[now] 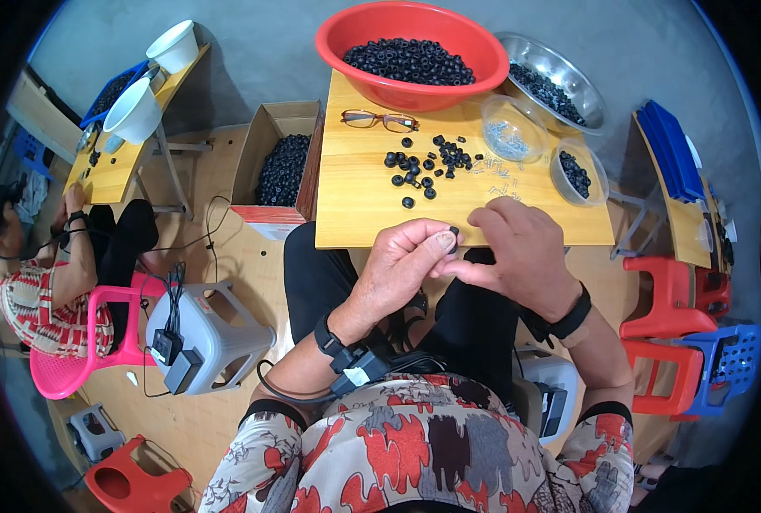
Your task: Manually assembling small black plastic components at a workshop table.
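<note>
My left hand [404, 259] pinches a small black knob-like part [455, 238] between thumb and forefinger, just in front of the table's near edge. Close beside it, my right hand [521, 255] is open and curved, its thumb reaching toward the left hand's fingers. I see nothing between its thumb and forefinger. Loose black round parts [408, 203] and smaller black pieces [457, 158] lie scattered on the wooden table [355, 218] beyond my hands. To their right is a spread of small clear or silvery pins [498, 168], too tiny to make out exactly.
A red basin [337, 64] of black parts stands at the back, beside a steel bowl [592, 98]. Two clear tubs [489, 120] sit at the right; glasses [379, 120] lie at the left. Left of the table is a filled cardboard box [252, 158]. Another person [55, 295] sits far left.
</note>
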`<state>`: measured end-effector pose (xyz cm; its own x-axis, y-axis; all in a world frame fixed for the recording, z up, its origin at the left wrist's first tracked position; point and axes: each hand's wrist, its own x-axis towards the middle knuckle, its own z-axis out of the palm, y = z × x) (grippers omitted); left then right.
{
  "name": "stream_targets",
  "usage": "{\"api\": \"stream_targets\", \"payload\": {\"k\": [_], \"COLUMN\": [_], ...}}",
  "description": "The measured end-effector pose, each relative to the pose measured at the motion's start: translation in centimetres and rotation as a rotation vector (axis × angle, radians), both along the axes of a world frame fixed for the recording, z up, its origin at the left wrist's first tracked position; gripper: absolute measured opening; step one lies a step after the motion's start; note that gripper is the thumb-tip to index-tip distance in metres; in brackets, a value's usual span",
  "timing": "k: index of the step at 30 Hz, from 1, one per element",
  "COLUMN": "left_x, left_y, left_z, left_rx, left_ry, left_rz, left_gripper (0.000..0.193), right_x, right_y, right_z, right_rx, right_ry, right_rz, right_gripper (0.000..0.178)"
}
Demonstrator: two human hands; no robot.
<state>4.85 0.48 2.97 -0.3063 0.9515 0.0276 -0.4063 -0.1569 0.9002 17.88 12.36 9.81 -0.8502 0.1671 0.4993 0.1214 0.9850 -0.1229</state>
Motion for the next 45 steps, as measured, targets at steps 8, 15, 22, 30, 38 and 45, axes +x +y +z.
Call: {"api": "stream_targets", "payload": {"k": [8, 15, 22, 30, 38, 45], "left_x": [-0.7, -1.4, -0.2, 0.9, 1.4, 0.6], "left_y": [-0.2, -0.7, -0.6, -0.7, -0.6, -0.8], "left_z": [0.0, 1.1, 0.9, 1.4, 0.8, 1.2], "left_rx": [-0.058, -0.13, -0.1, -0.067, -0.034, -0.036], "left_ry": [0.2, -0.01, 0.068, 0.231, 0.161, 0.261], "left_rz": [-0.044, -0.158, -0.131, -0.042, 0.022, 0.0], "left_gripper": [0.025, 0.027, 0.024, 0.02, 0.02, 0.021], "right_x": [-1.1, -0.8, -0.3, -0.3, -0.5, -0.9], "right_y": [0.1, 1.0, 1.2, 1.7, 1.7, 1.5], "right_z": [-0.7, -1.5, -1.6, -2.2, -1.2, -0.5], "right_rx": [0.284, 0.306, 0.277, 0.258, 0.31, 0.318], "right_ry": [-0.145, -0.115, -0.103, -0.07, -0.041, -0.049], "right_rz": [0.118, 0.112, 0.149, 0.187, 0.186, 0.212], "right_gripper": [0.036, 0.032, 0.029, 0.027, 0.03, 0.03]}}
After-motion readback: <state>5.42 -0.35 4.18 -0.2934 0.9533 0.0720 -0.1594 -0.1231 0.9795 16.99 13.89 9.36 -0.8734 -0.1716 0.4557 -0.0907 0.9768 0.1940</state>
